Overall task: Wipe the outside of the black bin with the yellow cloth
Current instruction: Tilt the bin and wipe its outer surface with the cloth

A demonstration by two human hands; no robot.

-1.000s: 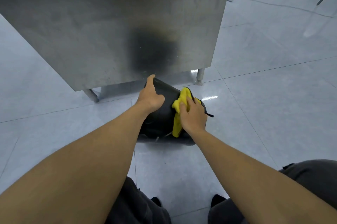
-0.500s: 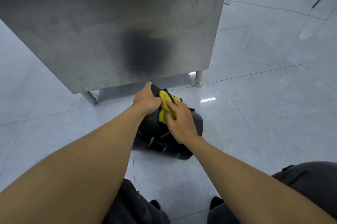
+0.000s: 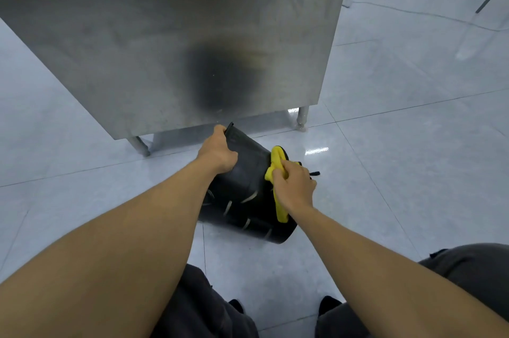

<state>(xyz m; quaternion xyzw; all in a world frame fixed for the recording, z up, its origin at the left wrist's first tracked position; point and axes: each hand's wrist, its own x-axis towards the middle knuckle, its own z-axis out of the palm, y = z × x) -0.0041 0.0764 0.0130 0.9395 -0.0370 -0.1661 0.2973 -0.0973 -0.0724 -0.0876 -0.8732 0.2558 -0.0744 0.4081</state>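
Note:
The black bin (image 3: 245, 194) lies tipped on the tiled floor in front of me, its rim pointing away toward the steel cabinet. My left hand (image 3: 219, 152) grips the bin's rim at its far upper edge. My right hand (image 3: 294, 185) presses the yellow cloth (image 3: 276, 167) against the right side of the bin. Part of the cloth hangs down below my palm, and its middle is hidden under my hand.
A stainless steel cabinet (image 3: 170, 35) on short legs (image 3: 301, 117) stands just behind the bin, with a dark reflection on its side panel. Glossy pale floor tiles (image 3: 399, 172) spread to the right. My knees in dark trousers (image 3: 468, 269) are at the bottom.
My right hand has slid the cloth from the bin's upper left part, beside my left hand, over to its right side. The left hand keeps its hold on the rim.

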